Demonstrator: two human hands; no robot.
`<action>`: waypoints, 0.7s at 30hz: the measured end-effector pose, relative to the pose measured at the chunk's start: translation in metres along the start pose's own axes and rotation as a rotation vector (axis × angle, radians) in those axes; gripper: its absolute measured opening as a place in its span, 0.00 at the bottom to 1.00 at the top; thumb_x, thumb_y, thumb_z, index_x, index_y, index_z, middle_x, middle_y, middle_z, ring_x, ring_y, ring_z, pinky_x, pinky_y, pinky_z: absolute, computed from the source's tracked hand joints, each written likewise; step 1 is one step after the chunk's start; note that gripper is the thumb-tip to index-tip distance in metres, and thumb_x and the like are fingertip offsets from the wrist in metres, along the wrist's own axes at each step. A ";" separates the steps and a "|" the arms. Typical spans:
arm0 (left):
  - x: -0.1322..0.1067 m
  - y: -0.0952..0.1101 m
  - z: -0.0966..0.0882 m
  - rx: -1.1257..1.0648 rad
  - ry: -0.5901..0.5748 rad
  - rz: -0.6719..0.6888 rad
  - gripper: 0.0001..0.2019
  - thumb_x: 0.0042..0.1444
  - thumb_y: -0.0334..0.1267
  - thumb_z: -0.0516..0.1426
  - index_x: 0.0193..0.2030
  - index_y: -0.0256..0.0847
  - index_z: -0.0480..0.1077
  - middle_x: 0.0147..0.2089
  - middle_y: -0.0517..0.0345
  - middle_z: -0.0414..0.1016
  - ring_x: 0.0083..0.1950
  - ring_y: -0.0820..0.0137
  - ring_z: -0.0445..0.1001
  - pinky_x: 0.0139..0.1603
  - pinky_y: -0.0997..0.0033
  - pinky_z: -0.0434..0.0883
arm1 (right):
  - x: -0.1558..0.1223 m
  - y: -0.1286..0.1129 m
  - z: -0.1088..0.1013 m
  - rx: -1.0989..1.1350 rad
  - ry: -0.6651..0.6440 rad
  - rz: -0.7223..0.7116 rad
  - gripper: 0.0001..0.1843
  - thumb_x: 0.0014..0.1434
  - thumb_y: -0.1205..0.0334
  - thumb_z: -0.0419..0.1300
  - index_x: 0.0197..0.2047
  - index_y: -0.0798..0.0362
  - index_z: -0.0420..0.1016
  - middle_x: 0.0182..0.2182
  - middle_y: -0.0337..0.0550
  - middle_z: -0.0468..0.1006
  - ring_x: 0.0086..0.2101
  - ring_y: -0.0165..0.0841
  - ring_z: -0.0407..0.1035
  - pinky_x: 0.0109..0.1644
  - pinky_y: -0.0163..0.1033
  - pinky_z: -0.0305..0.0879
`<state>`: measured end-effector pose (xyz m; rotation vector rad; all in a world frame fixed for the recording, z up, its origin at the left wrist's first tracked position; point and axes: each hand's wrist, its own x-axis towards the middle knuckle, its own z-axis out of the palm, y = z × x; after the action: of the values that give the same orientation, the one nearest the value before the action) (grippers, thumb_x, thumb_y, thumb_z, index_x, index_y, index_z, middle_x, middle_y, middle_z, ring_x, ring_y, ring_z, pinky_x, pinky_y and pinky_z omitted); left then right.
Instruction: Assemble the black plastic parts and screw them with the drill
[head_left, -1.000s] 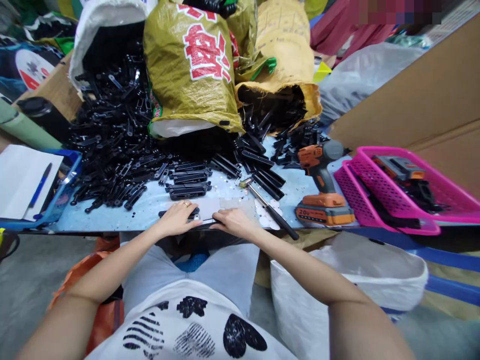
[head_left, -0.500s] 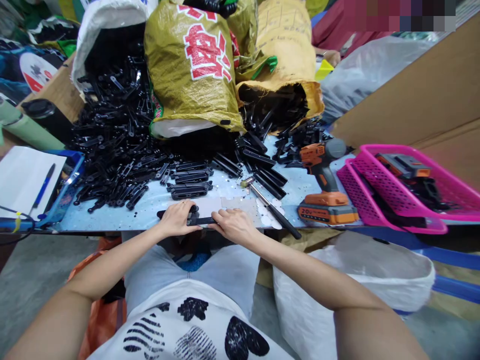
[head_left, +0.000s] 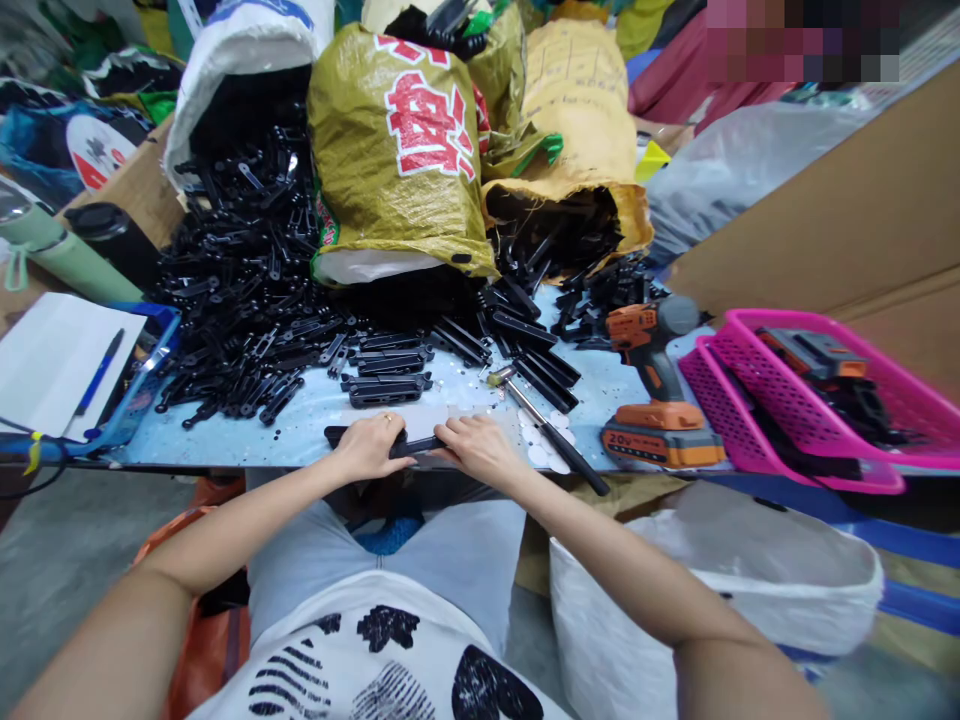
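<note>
At the table's front edge, my left hand (head_left: 371, 447) is closed around a long black plastic part (head_left: 417, 447), whose dark end sticks out to the left of it. My right hand (head_left: 480, 448) grips the same part's right end with bent fingers. Between the hands a narrow stretch of it shows; the rest is hidden under the fingers. Just behind, assembled black parts (head_left: 386, 388) lie in a short stack. A hammer (head_left: 547, 425) rests to the right of my right hand, its handle over the table edge.
Loose black parts (head_left: 240, 300) are heaped at the left, below a white sack (head_left: 247, 45). A gold bag (head_left: 397, 150) and a yellow sack (head_left: 577, 110) stand behind. On the right are a cordless drill (head_left: 656, 390) and pink baskets (head_left: 810, 400); a blue tray (head_left: 161, 350) is left.
The whole view has shifted slightly right and down. Both hands keep hold of the black part, which now slants a little more, its right end higher.
</note>
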<state>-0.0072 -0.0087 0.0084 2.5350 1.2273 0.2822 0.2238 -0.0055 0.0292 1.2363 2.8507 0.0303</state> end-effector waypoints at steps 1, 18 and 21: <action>0.003 0.001 -0.001 -0.006 -0.005 0.039 0.25 0.52 0.59 0.56 0.45 0.38 0.64 0.42 0.48 0.71 0.45 0.58 0.71 0.43 0.62 0.68 | -0.004 0.003 0.008 0.015 0.019 0.011 0.20 0.66 0.47 0.46 0.39 0.54 0.70 0.32 0.45 0.73 0.34 0.34 0.66 0.37 0.38 0.48; 0.164 -0.060 -0.072 0.132 0.092 -0.126 0.12 0.58 0.34 0.51 0.46 0.39 0.72 0.45 0.52 0.74 0.47 0.64 0.71 0.50 0.66 0.67 | -0.021 0.041 0.043 0.307 0.225 0.197 0.18 0.65 0.50 0.48 0.46 0.52 0.71 0.40 0.47 0.74 0.42 0.37 0.66 0.46 0.41 0.60; 0.167 -0.042 -0.046 0.211 0.063 -0.023 0.14 0.58 0.31 0.50 0.47 0.37 0.71 0.47 0.49 0.72 0.49 0.63 0.69 0.50 0.65 0.67 | 0.005 0.077 0.033 0.235 0.289 0.485 0.17 0.67 0.57 0.46 0.48 0.54 0.71 0.42 0.51 0.74 0.44 0.39 0.66 0.47 0.42 0.61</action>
<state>0.0506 0.1559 0.0428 2.7056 1.3746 0.2398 0.2779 0.0508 -0.0014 2.1061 2.7530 -0.1270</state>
